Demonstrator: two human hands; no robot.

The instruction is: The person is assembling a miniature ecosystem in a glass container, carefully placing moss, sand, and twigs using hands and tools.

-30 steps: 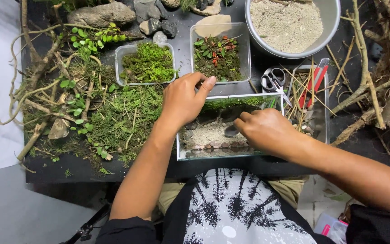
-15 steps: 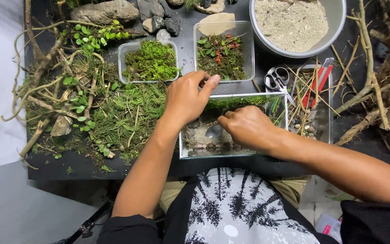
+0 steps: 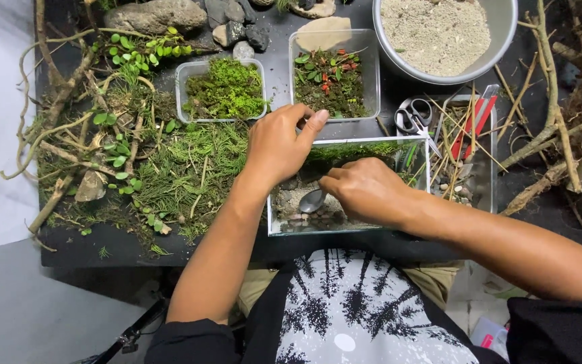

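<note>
At nine o'clock on the dark bench (image 3: 89,236), a heap of twigs and green cuttings (image 3: 136,162) is lying, with grey stones (image 3: 159,15) above it at eleven o'clock. Just right of the heap, a small clear tub of moss (image 3: 225,89) is standing.

The left hand (image 3: 279,145) is coming next, near the centre. It is resting on the back left corner of the glass tank (image 3: 348,185), with the thumb stretching toward the back rim; the fingers are bent over the edge, gripping the glass loosely.

At twelve o'clock, a second clear tub with dark soil and small red and green plants (image 3: 335,82) is standing just behind the tank.

The right hand (image 3: 365,192) is reaching into the tank from four o'clock. It is clenched around the handle of a metal spoon (image 3: 312,201), and the bowl of the spoon is lying low over pale sand and pebbles inside the tank, at the left side.

Right of the tank, scissors (image 3: 412,118) and thin sticks are lying in a clear tray (image 3: 483,175). At one o'clock, a round grey bowl of sand (image 3: 439,34) is standing, and thick branches (image 3: 560,128) are filling the three o'clock edge.
</note>
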